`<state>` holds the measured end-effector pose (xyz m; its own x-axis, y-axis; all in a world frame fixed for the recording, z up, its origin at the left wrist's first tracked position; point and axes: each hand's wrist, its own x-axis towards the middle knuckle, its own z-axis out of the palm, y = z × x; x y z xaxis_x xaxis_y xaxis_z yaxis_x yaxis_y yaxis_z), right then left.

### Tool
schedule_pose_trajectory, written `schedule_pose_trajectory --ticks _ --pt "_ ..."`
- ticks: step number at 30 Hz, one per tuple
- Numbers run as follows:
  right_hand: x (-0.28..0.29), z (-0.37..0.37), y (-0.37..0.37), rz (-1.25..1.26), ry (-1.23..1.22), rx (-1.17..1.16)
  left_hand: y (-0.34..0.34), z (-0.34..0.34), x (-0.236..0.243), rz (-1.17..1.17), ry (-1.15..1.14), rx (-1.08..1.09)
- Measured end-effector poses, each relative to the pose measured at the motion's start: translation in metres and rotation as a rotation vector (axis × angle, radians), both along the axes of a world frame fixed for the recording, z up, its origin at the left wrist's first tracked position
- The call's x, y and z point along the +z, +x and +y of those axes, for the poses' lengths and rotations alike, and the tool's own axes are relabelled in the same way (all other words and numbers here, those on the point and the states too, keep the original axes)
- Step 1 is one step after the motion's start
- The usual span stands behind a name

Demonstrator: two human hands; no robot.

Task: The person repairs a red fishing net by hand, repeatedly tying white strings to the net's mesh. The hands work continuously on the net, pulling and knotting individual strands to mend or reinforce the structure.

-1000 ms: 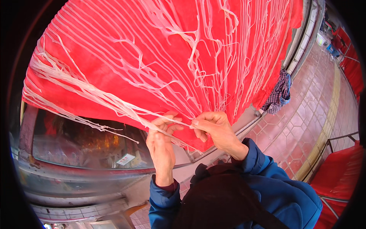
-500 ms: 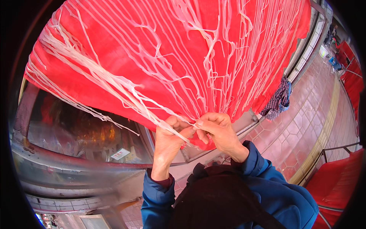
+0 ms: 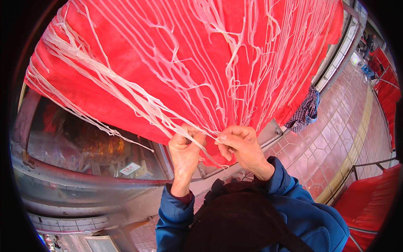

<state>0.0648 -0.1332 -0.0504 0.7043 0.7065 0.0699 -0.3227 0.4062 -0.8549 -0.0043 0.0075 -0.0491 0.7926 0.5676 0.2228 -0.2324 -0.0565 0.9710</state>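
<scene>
Long whitish, rubbery-looking strands (image 3: pixel 126 92) fan out over a red cloth (image 3: pixel 138 122), converging near my hands at its near edge. My left hand (image 3: pixel 184 149) has its thumb and fingers closed on a thick bundle of these strands coming from the far left. Loose ends from that bundle hang past the thumb. Just to the right, my right hand (image 3: pixel 243 149) pinches the tip of a thin strand between thumb and forefinger. That strand stretches across above my left fingers. Some strands on the cloth are tangled and branch into one another.
At the left, below the cloth, is a glass-fronted case (image 3: pixel 96 147) with a small white card (image 3: pixel 130 168) inside. Checked fabric (image 3: pixel 304 110) hangs at the cloth's right edge. Paving (image 3: pixel 327 147) runs along the right, near a red-covered stand (image 3: pixel 373 201).
My left hand has drawn slightly away from my right, leaving a small gap between them. The loose strand ends below my left thumb now reach farther right.
</scene>
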Motion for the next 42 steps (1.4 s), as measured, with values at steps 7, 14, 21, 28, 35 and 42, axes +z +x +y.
schedule_pose_trajectory --ticks 7,14,21,28,35,42 --pt "-0.003 0.001 -0.011 0.03 -0.076 0.034 0.004 0.008 -0.004 -0.049 -0.014 0.043" --pt "-0.007 0.003 -0.029 0.106 -0.053 0.172 0.006 0.012 0.0 -0.027 -0.125 -0.005" --pt "-0.013 0.011 -0.035 0.185 -0.034 0.181 -0.008 0.015 -0.008 -0.062 -0.257 -0.171" --pt "-0.015 0.005 -0.035 0.267 0.061 0.204 -0.024 0.008 -0.02 -0.108 -0.176 -0.044" --pt "-0.01 0.004 -0.034 0.226 0.053 0.192 -0.05 -0.016 -0.012 -0.321 0.774 0.522" --pt "-0.001 -0.001 -0.034 0.254 0.078 0.21 -0.042 -0.03 0.001 -0.057 -0.16 0.032"
